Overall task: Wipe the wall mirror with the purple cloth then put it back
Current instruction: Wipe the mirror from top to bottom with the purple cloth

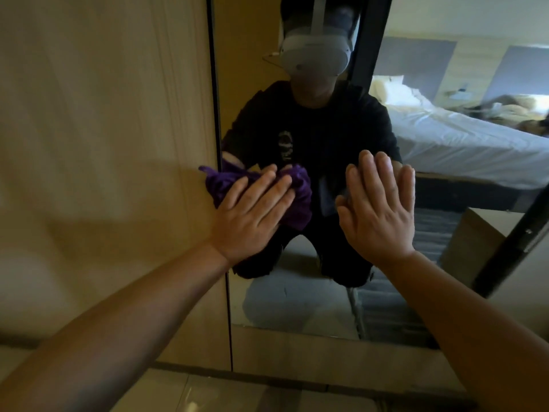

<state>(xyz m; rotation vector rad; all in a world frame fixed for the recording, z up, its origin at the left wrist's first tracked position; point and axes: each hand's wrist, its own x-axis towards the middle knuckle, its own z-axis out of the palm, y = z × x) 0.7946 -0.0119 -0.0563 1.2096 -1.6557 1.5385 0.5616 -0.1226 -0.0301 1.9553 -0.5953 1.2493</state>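
Observation:
The wall mirror (pixel 312 295) fills the middle and right of the head view, set in a wooden wall. A crumpled purple cloth (pixel 297 200) is pressed flat against the glass near the mirror's left edge, partly spilling onto the wood. My left hand (pixel 252 212) lies flat on the cloth with fingers stretched out, holding it against the mirror. My right hand (pixel 377 203) rests open and flat on the bare glass just to the right, holding nothing. The mirror reflects a crouching person in dark clothes.
A light wooden wall panel (pixel 104 144) stands left of the mirror. A dark frame edge (pixel 505 248) borders the mirror on the right. The reflection holds a white bed (pixel 460 138). A pale tiled floor (pixel 193 394) lies below.

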